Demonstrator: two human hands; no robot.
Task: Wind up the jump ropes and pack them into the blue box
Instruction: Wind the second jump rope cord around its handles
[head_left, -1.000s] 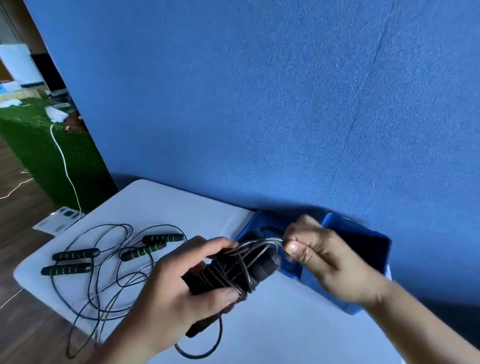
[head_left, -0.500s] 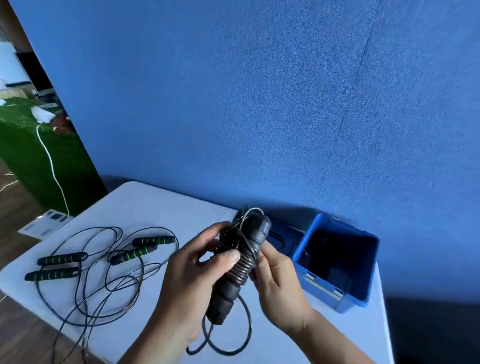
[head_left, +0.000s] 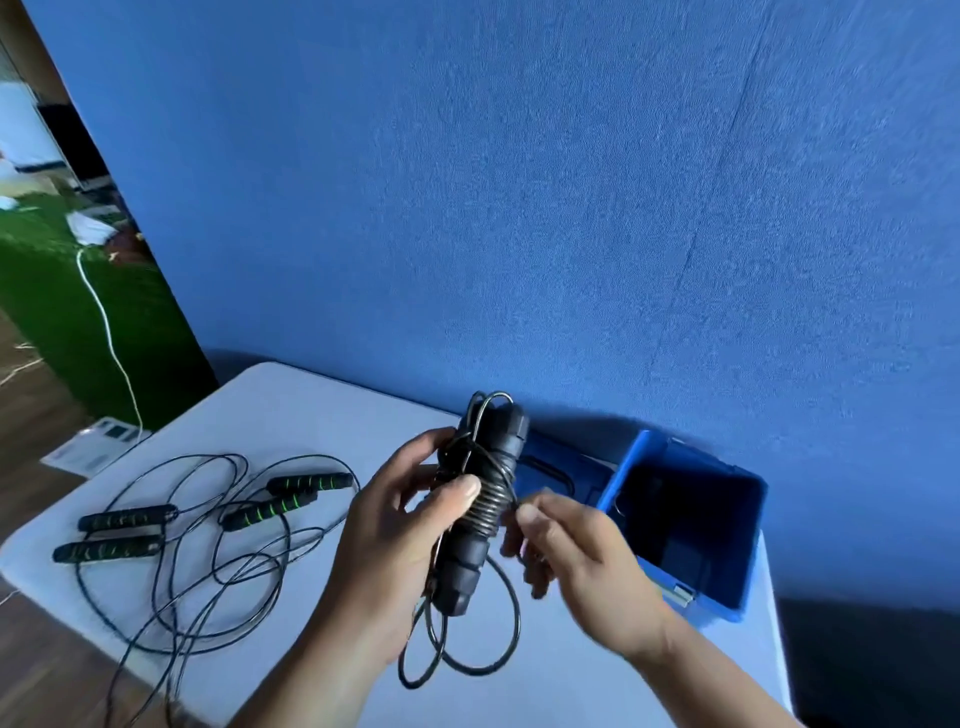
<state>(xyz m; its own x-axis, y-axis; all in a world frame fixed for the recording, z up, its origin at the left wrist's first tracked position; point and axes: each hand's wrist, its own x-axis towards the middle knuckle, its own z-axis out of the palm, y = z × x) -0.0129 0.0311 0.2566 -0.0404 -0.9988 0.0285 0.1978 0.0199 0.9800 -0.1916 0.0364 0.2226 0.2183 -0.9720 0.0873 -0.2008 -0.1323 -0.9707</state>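
Note:
My left hand (head_left: 387, 540) grips a pair of black jump-rope handles (head_left: 480, 519) held upright, with thin black cord coiled tightly round their middle. My right hand (head_left: 576, 556) is just to their right and pinches the cord where it leaves the coil. A loose loop of that cord (head_left: 467, 639) hangs below the handles over the table. The open blue box (head_left: 696, 525) stands at the right rear of the table, its inside dark. Two more jump ropes with black-and-green handles (head_left: 283, 499) lie unwound in a tangle on the table's left side.
The white table (head_left: 291, 410) ends close on the left and front, with wooden floor below. A blue wall rises right behind it. The box's blue lid (head_left: 563, 467) lies flat between box and handles. Green turf and a white cable (head_left: 109, 332) lie far left.
The handle bundle went from lying sideways to standing upright. My right hand came off the cord loop at the top, passed behind the handles, and now pinches the cord at the coil's right side.

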